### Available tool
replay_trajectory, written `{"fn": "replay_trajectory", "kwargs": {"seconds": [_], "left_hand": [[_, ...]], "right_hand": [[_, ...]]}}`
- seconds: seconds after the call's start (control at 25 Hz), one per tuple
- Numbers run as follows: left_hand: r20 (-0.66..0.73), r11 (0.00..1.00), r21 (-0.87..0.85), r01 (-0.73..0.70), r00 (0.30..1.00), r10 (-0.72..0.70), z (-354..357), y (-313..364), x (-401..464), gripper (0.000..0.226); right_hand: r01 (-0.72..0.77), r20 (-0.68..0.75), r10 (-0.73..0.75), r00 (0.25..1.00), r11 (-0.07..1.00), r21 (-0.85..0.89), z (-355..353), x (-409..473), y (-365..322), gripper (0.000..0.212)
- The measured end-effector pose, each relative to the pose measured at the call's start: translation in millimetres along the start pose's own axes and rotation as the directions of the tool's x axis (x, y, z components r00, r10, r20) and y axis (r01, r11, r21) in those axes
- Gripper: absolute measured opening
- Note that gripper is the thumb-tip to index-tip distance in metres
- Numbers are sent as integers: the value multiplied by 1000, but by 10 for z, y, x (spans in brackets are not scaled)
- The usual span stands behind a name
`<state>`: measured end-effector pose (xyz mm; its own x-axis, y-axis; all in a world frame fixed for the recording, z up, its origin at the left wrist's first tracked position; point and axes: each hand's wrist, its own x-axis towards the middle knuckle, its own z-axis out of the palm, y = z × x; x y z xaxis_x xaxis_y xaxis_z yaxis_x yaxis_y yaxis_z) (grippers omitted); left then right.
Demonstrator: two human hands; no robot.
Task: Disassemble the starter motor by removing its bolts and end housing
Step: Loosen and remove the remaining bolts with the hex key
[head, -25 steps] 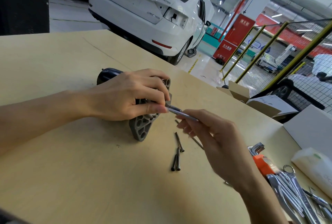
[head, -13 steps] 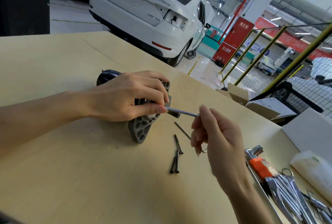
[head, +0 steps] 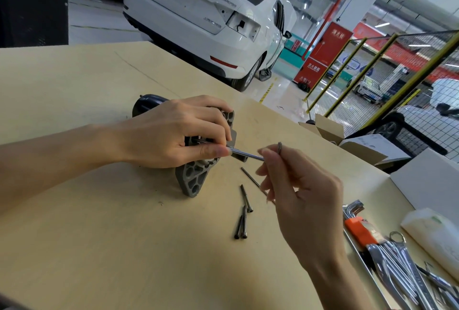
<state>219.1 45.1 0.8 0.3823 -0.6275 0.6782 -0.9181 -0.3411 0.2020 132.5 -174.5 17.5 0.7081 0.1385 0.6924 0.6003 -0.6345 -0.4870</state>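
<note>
A pale wooden counter (head: 87,247) fills the lower view, and the starter motor (head: 191,180) lying on it serves as the landmark. Nearest the viewer, to the right of the motor, the right hand (head: 295,185) is raised above the counter with its fingers curled, pinching the bent end of a slim metal hex key (head: 248,155). The key's long shaft runs from that hand leftward to the motor. Below this hand, just right of the motor's grey end housing (head: 192,181), several long dark bolts (head: 244,213) lie loose on the counter. Farther right of the motor, at the counter's edge, a set of hex keys in an orange holder (head: 357,225) rests beside a bundle of chrome wrenches (head: 397,267).

The left hand (head: 173,131) grips the motor from above, fingers wrapped over its body, the thumb tip touching the key's shaft where it meets the housing. The motor's black rear end (head: 146,103) sticks out behind this hand.

Beyond the motor, past the counter's far edge, open cardboard boxes (head: 330,131) sit to the right, and a white car (head: 203,19) is parked on the workshop floor.
</note>
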Motion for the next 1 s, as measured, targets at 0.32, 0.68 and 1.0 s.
{"fn": "replay_trajectory", "kwargs": {"seconds": [0.32, 0.68, 1.0], "left_hand": [[9, 1000, -23, -8, 1000, 8, -5, 7, -8, 27], [1, 999, 22, -37, 999, 37, 16, 30, 14, 28], [-1, 999, 20, -44, 999, 44, 10, 2, -3, 28]], "right_hand": [[307, -28, -317, 948, 935, -180, -60, 4, 65, 15], [-684, 504, 471, 724, 585, 436, -93, 77, -93, 51], [-731, 649, 349, 676, 429, 530, -140, 83, -158, 25]]}}
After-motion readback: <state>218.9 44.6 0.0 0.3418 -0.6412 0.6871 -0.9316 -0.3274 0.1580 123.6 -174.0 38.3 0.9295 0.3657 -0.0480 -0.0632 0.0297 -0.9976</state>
